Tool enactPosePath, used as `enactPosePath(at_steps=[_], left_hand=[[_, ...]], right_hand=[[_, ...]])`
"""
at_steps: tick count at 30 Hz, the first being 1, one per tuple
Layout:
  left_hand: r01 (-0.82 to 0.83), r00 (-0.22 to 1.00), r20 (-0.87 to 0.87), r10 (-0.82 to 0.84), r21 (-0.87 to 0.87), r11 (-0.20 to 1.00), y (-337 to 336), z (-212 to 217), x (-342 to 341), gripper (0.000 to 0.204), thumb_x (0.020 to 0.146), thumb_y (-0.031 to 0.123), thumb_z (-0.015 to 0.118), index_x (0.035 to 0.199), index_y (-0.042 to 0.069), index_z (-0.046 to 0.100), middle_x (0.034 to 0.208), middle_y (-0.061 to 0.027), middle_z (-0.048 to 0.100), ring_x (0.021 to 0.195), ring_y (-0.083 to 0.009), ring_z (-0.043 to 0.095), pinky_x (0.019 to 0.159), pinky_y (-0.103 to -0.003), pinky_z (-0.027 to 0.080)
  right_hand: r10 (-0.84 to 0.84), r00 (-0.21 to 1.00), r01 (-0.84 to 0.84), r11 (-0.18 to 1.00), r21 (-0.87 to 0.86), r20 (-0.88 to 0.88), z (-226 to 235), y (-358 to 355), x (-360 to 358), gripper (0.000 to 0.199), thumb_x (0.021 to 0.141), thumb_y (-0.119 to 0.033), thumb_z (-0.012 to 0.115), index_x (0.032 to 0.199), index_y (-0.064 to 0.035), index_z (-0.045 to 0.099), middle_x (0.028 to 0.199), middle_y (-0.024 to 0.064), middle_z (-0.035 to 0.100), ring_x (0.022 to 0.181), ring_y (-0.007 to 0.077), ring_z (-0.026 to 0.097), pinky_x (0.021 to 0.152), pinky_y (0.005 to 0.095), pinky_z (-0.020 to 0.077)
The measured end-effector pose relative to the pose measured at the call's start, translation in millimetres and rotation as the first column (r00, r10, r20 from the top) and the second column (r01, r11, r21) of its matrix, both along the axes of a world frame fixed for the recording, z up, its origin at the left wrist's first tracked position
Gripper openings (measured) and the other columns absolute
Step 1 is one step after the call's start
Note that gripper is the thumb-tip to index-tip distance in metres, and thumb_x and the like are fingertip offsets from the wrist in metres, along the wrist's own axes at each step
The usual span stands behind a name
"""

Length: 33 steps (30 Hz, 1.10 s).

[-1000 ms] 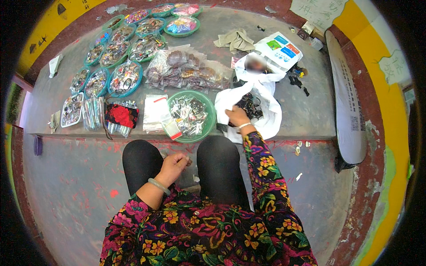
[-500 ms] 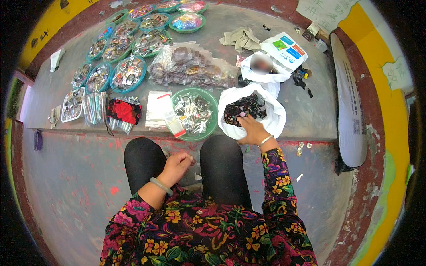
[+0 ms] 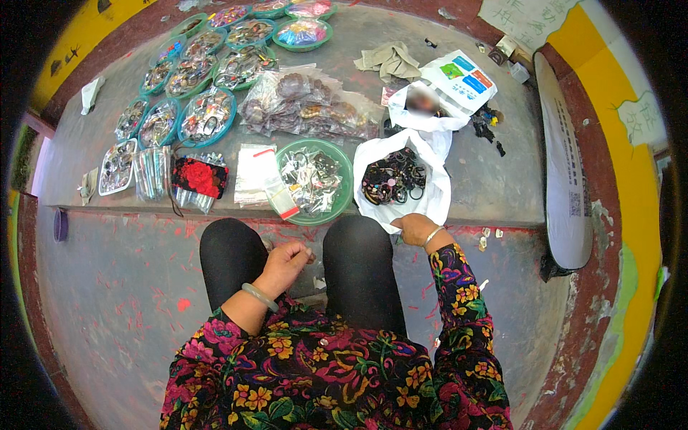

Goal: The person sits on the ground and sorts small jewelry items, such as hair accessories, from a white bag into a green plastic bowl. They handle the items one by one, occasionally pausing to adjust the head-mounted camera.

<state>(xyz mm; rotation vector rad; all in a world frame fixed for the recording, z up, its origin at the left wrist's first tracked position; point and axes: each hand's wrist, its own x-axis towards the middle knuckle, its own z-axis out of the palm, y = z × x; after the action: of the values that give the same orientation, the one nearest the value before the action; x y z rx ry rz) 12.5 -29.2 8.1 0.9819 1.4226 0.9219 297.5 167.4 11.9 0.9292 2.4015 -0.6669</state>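
1. The right hand (image 3: 416, 229) pinches the near edge of the white plastic bag (image 3: 401, 179), fingers closed on the film; a steady hold keeps the mouth spread.
2. The left hand (image 3: 287, 264) rests curled between the knees, loosely closed (whether it holds anything cannot be told).
3. The bag lies open on the platform (image 3: 487, 179), dark hair ties (image 3: 393, 179) heaped inside.
4. Just left sits the green bowl (image 3: 337, 201) of packets; pulling gently avoids spilling toward it.
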Motion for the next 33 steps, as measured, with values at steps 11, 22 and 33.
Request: enactPosePath(at_steps=[11, 22, 33], left_hand=[[0.005, 1.000, -0.026, -0.006, -0.036, 0.999, 2, 4, 1, 0.017, 0.088, 0.012, 0.051, 0.083, -0.001, 0.061, 0.078, -0.0012, 0.060, 0.074, -0.0078, 0.053, 0.070, -0.023, 0.044], [-0.045, 0.998, -0.036, 0.045, 0.006, 0.999, -1, 9, 5, 0.018, 0.085, 0.016, 0.054, 0.078, 0.001, 0.060, 0.064, 0.0009, 0.054, 0.060, -0.0064, 0.046, 0.056, -0.023, 0.040], [-0.008, 1.000, 0.027, 0.010, -0.070, 0.998, 0, 1, 2, 0.016, 0.088, 0.013, 0.052, 0.084, 0.000, 0.060, 0.079, -0.0009, 0.059, 0.075, -0.0080, 0.052, 0.071, -0.023, 0.043]], right_hand=[[0.078, 0.955, -0.030, 0.985, 0.168, -0.285, -42, 56, -41, 0.039, 0.076, -0.006, 0.043, 0.112, -0.0122, 0.055, 0.109, 0.0159, 0.058, 0.104, 0.0316, 0.052, 0.090, 0.0372, 0.0397], [-0.107, 0.974, 0.207, 0.783, 0.587, -0.200, -72, 91, -19, 0.014, 0.079, -0.012, 0.051, 0.084, -0.0027, 0.059, 0.092, 0.0154, 0.056, 0.081, 0.0299, 0.060, 0.069, 0.0393, 0.0489], [-0.132, 0.958, 0.270, 0.712, 0.648, -0.254, -39, 70, -22, 0.013, 0.077, -0.010, 0.052, 0.075, -0.0064, 0.064, 0.087, 0.0122, 0.056, 0.079, 0.0301, 0.061, 0.066, 0.0392, 0.0502]])
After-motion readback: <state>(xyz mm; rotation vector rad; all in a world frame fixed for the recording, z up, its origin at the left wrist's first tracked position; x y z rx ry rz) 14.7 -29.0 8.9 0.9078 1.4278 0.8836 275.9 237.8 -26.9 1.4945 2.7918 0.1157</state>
